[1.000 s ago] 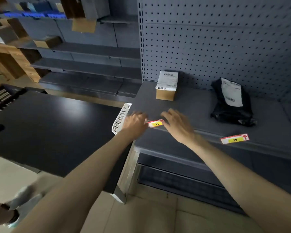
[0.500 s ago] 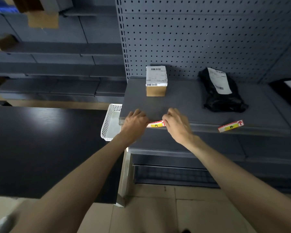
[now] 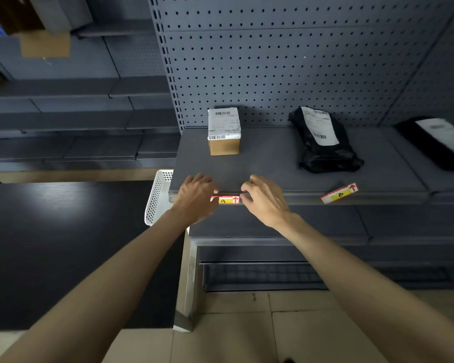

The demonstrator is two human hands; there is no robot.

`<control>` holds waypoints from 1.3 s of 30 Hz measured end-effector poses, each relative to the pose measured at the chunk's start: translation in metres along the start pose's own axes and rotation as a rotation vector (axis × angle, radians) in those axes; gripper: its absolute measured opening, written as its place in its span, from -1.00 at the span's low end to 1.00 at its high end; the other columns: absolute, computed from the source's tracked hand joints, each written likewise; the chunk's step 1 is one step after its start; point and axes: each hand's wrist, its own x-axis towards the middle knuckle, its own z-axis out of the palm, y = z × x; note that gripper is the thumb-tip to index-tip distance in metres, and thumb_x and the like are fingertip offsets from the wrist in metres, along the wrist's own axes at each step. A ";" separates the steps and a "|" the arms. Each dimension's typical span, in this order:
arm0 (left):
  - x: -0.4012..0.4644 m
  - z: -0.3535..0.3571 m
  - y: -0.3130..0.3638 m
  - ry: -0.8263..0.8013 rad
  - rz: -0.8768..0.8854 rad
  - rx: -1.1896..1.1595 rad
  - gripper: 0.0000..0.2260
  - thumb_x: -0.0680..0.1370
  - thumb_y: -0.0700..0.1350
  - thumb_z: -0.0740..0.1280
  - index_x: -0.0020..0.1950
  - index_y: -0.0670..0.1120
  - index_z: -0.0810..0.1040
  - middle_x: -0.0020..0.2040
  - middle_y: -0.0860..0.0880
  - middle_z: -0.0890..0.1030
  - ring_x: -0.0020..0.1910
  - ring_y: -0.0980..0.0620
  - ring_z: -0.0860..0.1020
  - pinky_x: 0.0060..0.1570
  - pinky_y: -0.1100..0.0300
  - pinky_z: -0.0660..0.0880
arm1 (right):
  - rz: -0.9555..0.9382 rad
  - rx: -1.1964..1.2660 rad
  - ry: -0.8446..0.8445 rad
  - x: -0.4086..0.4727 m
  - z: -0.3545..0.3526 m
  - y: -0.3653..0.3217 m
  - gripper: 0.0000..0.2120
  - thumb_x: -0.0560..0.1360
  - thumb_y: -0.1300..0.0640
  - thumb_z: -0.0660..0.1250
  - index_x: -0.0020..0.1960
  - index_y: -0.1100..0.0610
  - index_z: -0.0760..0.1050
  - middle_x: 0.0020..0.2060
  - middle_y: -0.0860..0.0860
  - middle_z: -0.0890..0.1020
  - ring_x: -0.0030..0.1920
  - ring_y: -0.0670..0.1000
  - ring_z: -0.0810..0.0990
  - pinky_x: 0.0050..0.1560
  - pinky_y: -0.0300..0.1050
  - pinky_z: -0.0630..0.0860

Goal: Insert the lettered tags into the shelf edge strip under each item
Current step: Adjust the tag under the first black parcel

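A red-and-yellow tag marked A [image 3: 225, 200] lies flat against the shelf edge strip [image 3: 299, 198], below a small cardboard box [image 3: 223, 131] with a white label. My left hand [image 3: 195, 197] pinches its left end and my right hand [image 3: 265, 199] pinches its right end. A second tag marked B [image 3: 339, 193] lies loose and tilted on the shelf's front edge, below a black parcel bag [image 3: 324, 142].
A white perforated basket [image 3: 156, 197] hangs at the shelf's left end beside a dark table [image 3: 63, 244]. Another black parcel [image 3: 440, 142] lies at the far right. A grey pegboard [image 3: 286, 61] backs the shelf. Lower shelves and tiled floor lie below.
The view has swung to face the shelf squarely. Tag A has gone from lying tilted on the shelf top to sitting level against the edge strip, both hands still on its ends.
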 end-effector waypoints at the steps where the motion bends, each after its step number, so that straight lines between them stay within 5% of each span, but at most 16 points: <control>1: 0.002 -0.001 0.007 0.020 0.005 -0.036 -0.85 0.53 -0.07 0.33 0.02 -0.09 0.60 0.00 -0.05 0.62 0.04 -0.05 0.52 0.10 0.04 0.44 | 0.007 0.006 0.007 -0.004 -0.005 0.008 -0.87 0.51 0.13 0.35 -0.04 0.18 0.61 -0.13 0.07 0.58 -0.20 0.07 0.59 -0.20 -0.08 0.50; 14: 0.077 0.027 0.181 0.029 0.068 -0.138 -0.80 0.56 -0.01 0.26 0.04 -0.08 0.60 0.08 -0.06 0.59 0.12 -0.05 0.47 0.12 0.07 0.42 | 0.179 -0.141 -0.004 -0.076 -0.080 0.167 -0.85 0.49 0.13 0.36 -0.02 0.20 0.59 -0.02 0.10 0.56 -0.11 0.13 0.60 -0.19 -0.05 0.49; 19: 0.096 0.045 0.228 0.026 0.002 -0.098 -0.82 0.54 -0.05 0.30 0.07 -0.09 0.59 0.10 -0.08 0.59 0.14 -0.08 0.47 0.12 0.05 0.43 | 0.098 -0.152 -0.031 -0.092 -0.088 0.207 -0.88 0.52 0.16 0.34 0.03 0.18 0.55 0.01 0.08 0.53 -0.13 0.08 0.59 -0.28 -0.15 0.38; 31: 0.107 0.075 0.262 0.083 -0.154 -0.036 -0.86 0.58 -0.14 0.29 -0.06 -0.18 0.59 -0.05 -0.12 0.57 0.00 -0.12 0.49 -0.07 0.03 0.47 | 0.001 -0.104 -0.030 -0.096 -0.076 0.231 -0.88 0.55 0.23 0.29 0.09 0.19 0.48 -0.03 0.11 0.54 -0.27 0.12 0.56 -0.40 -0.08 0.37; 39: 0.108 0.072 0.261 -0.002 0.024 0.154 -0.94 0.50 -0.26 0.35 -0.08 -0.12 0.51 -0.05 -0.06 0.53 -0.06 -0.04 0.46 -0.10 0.14 0.39 | 0.067 -0.065 0.011 -0.096 -0.069 0.238 -0.95 0.55 0.29 0.28 -0.09 0.22 0.49 -0.15 0.11 0.53 -0.31 0.14 0.55 -0.39 -0.07 0.38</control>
